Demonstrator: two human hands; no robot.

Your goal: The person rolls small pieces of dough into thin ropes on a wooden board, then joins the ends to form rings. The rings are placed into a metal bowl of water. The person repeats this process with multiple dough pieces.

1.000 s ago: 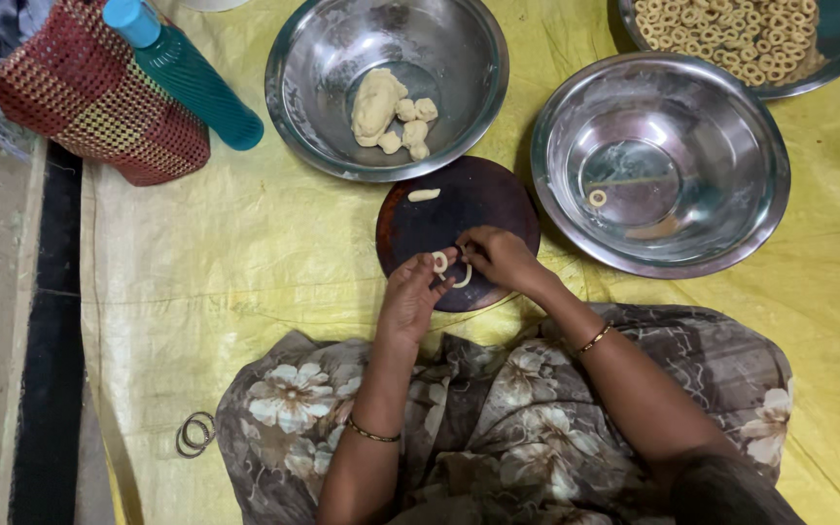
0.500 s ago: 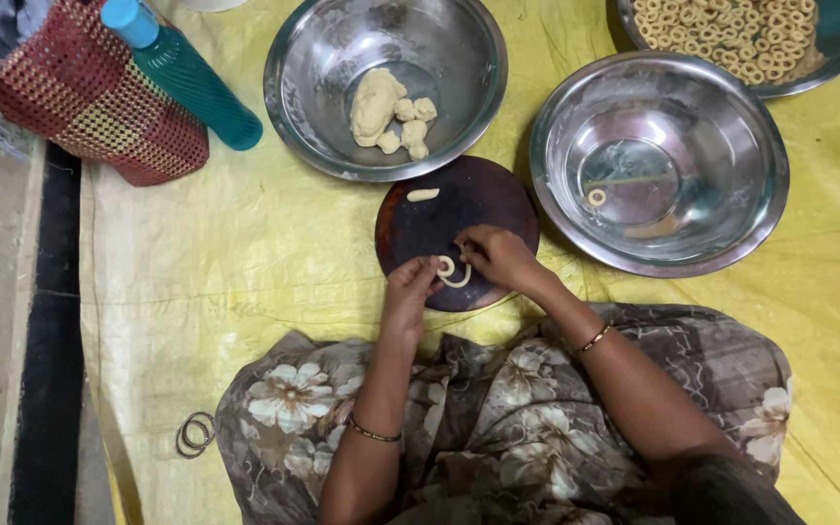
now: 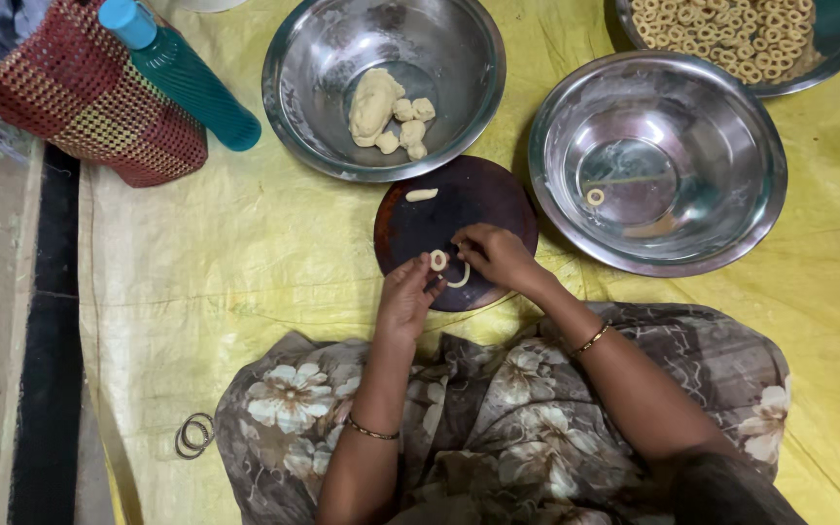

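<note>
Both hands pinch dough on the round board (image 3: 478, 199): left hand (image 3: 405, 297) a ring (image 3: 437, 260), right hand (image 3: 498, 255) a strip (image 3: 459, 280); squeeze hard and it probably tears.

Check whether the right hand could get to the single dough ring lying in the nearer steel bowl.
Probably yes: the right hand is on the dark round board, next to the bowl; the ring lies uncovered.

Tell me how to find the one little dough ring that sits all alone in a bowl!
Start at the round dark board in the middle, where the two hands work. Just to its right sits a big shiny steel bowl that looks nearly bare. On its flat bottom lies one small pale dough ring, all alone, unlike the heaped rings in the tray behind it.
</note>
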